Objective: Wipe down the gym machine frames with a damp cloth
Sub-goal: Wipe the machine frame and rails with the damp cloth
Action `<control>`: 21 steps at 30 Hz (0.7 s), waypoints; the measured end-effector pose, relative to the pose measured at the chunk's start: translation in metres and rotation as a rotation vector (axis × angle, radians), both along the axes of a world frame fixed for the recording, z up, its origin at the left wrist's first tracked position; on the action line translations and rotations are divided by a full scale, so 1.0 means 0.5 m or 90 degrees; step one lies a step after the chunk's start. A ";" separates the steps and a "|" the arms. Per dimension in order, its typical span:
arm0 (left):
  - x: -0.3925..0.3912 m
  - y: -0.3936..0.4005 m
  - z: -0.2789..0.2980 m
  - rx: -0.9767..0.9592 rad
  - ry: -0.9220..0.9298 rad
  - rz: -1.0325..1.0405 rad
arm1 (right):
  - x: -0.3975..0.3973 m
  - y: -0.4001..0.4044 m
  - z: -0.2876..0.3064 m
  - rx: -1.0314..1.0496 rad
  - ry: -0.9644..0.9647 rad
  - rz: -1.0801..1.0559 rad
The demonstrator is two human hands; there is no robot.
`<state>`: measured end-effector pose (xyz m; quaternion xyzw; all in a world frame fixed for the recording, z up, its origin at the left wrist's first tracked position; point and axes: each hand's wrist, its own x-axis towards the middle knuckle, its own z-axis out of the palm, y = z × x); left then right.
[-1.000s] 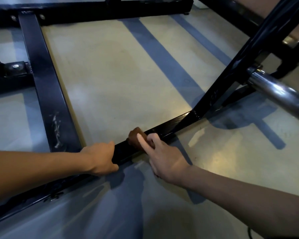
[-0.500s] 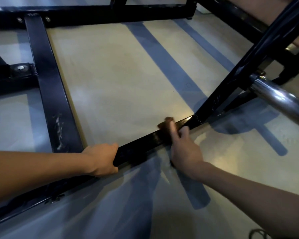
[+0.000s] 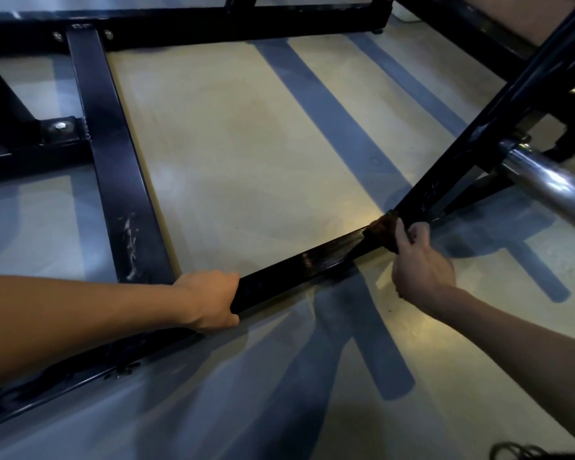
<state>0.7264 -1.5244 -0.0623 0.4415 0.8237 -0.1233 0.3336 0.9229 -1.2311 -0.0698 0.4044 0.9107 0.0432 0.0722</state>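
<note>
Right hand (image 3: 424, 268) is gripping a brown cloth (image 3: 383, 233) and pressing it onto the black base bar (image 3: 299, 270) of the gym machine frame, its fingers curling over the top of the cloth. That cloth is sitting at the far end of the bar from the left hand, right where the bar is meeting the slanted black upright (image 3: 498, 117) that is rising up and away beyond the right hand. Between the two hands, the bar's top face is looking wet and glossy, with a streaked sheen just on the left-hand side of the cloth.

Left hand (image 3: 210, 302) is wrapping around the same base bar well apart from the cloth, thumb on the near side and fingers curling over the far edge, grasping the metal.

Beyond the left hand, a black cross bar (image 3: 113, 154) is running away toward a far frame rail (image 3: 213, 23); pale scuff marks (image 3: 130, 247) are showing on it just ahead of the left wrist. A bolted bracket (image 3: 60, 127) is sitting to the outside of that cross bar. To the outside of the right hand, a chrome tube (image 3: 551, 184) is jutting out from the upright. A pale floor (image 3: 246, 144) under the frame is carrying blue-grey shadows.
</note>
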 end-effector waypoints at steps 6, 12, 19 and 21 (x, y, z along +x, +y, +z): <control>0.004 0.011 0.003 -0.005 0.006 -0.004 | -0.052 -0.223 0.004 -0.175 -0.039 0.184; 0.000 -0.001 -0.002 0.009 -0.004 0.000 | -0.054 -0.176 0.013 -0.098 -0.098 0.300; -0.006 -0.025 0.020 0.064 -0.012 0.001 | -0.021 0.002 0.024 -0.071 -0.048 -0.029; -0.016 -0.032 0.043 0.092 -0.017 0.021 | -0.047 -0.031 0.030 -0.132 -0.018 -0.062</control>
